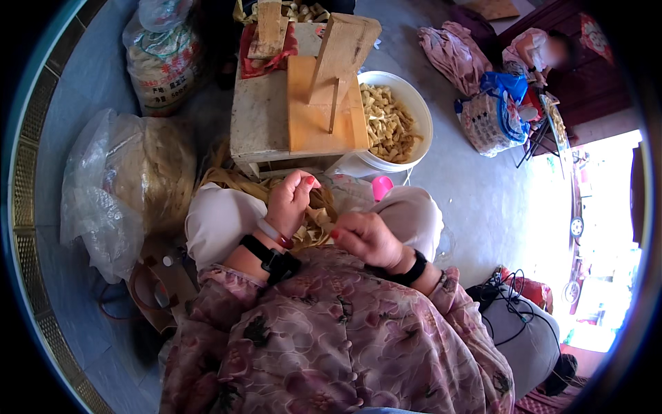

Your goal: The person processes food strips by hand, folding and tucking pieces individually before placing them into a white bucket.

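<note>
Both my hands are over my lap, fingers curled, just in front of my floral blouse (331, 331). My left hand (289, 202) is turned inward, its thumb against the bent fingers. Lower and to the right is my right hand (367, 240), half closed, with its thumb pointing left. Pale folded pieces (319, 220) show between the hands. What is inside either hand is hidden by the fingers. Long tan dried strips (227, 181) lie between and beyond my knees. Past my knees stands a low worn table (258, 119) bearing an orange-brown board (305, 124) with an upright wooden block (341, 57).
A white bucket (426, 124) of folded tan pieces stands right of the table. Plastic-wrapped sacks (129, 176) are at left. A pink plastic object (382, 187) is by my right knee. Cables (517, 305) lie on a grey seat. Another person (532, 52) sits upper right.
</note>
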`<state>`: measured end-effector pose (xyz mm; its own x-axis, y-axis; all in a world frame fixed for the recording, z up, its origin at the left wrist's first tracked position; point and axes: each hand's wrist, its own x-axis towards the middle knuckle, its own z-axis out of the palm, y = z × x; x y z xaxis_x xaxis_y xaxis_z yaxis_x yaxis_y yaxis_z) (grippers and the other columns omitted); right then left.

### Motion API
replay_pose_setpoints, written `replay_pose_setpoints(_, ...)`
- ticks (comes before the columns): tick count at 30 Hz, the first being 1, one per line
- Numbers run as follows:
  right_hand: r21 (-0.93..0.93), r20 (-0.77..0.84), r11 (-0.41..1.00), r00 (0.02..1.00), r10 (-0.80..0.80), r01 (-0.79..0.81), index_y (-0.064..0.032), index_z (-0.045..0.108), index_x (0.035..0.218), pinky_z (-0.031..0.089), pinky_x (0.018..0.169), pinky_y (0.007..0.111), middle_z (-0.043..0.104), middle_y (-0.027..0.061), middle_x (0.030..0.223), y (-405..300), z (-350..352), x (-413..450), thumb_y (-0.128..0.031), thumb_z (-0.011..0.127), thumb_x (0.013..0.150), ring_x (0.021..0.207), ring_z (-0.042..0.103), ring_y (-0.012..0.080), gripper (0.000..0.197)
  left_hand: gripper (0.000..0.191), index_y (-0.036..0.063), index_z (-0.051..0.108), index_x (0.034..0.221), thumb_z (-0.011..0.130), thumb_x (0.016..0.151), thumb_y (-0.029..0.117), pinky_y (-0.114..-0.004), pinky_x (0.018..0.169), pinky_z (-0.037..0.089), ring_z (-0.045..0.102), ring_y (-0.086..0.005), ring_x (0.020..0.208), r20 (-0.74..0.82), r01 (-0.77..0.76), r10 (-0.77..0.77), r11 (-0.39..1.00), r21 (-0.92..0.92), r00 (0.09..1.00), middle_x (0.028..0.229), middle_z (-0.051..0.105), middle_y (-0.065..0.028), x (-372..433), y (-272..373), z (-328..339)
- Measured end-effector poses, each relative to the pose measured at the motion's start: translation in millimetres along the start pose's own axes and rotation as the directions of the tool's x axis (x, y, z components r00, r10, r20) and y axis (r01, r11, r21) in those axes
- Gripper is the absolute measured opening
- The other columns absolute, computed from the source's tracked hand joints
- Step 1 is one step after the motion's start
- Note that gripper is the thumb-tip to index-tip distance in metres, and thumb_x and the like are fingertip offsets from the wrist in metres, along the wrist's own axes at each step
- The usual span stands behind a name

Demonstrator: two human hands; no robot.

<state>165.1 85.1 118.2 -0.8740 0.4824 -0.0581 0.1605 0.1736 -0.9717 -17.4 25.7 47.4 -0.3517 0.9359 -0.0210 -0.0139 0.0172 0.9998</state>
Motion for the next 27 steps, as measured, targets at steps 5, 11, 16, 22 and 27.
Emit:
replay_pose_setpoints(5,-0.257,-0.193,0.966,0.98,-0.046,-0.005,-0.0018,0.061,0.098,0.05,0.068,0.034,0.063,0.0144,0.083,11.5,-24.5,-2.7,-0.013,0.062,0.089,0.076,0.062,0.0301,0.014,0.015,0.0043,0.061,0.096,0.054,0.097,0.017,-0.034,0.063,0.05,0.065,-0.0254,0.069,0.013,-0.239,0.244,0.933,0.27,0.97,0.082,0.067,-0.0115,-5.4,8.3,4.4)
replay_pose_setpoints(11,-0.592,0.081,0.741,0.937,-0.339,0.319,-0.0052,0.056,0.085,0.049,0.059,0.041,0.057,0.0105,0.072,-31.4,-8.9,13.7,-0.005,0.065,0.074,0.065,0.059,0.0321,0.014,0.01,0.0039,0.061,0.1,0.055,0.095,0.01,-0.029,0.068,0.049,0.063,-0.0198,0.074,0.158,-0.354,0.318,0.873,0.335,0.935,0.086,0.065,-0.0109,-5.6,54.7,6.0)
replay_pose_setpoints(16,-0.47,-0.037,0.839,0.943,-0.33,0.275,-0.0048,0.055,0.083,0.048,0.056,0.035,0.056,0.0089,0.067,-48.4,-32.2,14.5,0.0,0.064,0.076,0.06,0.059,0.0274,0.012,0.016,0.0036,0.059,0.098,0.06,0.094,0.018,-0.03,0.065,0.05,0.067,-0.0215,0.072,0.06,-0.301,0.296,0.914,0.273,0.953,0.078,0.067,-0.0106,22.6,69.4,-23.0)
replay_pose_setpoints(22,-0.404,-0.233,0.912,0.956,-0.177,0.071,-0.0026,0.06,0.091,0.051,0.062,0.031,0.063,0.0106,0.075,-45.3,-51.6,28.6,0.0,0.064,0.079,0.068,0.064,0.0247,0.012,0.012,0.0018,0.06,0.094,0.066,0.088,0.01,-0.028,0.063,0.046,0.058,-0.015,0.069,0.312,-0.308,0.221,0.913,0.268,0.924,0.076,0.06,-0.0069,36.3,73.7,-39.3)
replay_pose_setpoints(27,-0.468,-0.3,0.877,0.913,-0.275,0.111,-0.0031,0.06,0.09,0.051,0.064,0.033,0.063,0.0127,0.079,-28.7,-62.3,63.1,0.001,0.062,0.08,0.072,0.065,0.028,0.012,0.014,0.0005,0.06,0.088,0.064,0.089,0.014,-0.03,0.066,0.048,0.064,-0.0194,0.074,0.289,-0.39,0.267,0.72,0.574,0.919,0.078,0.064,-0.0119,58.9,71.6,-38.6)
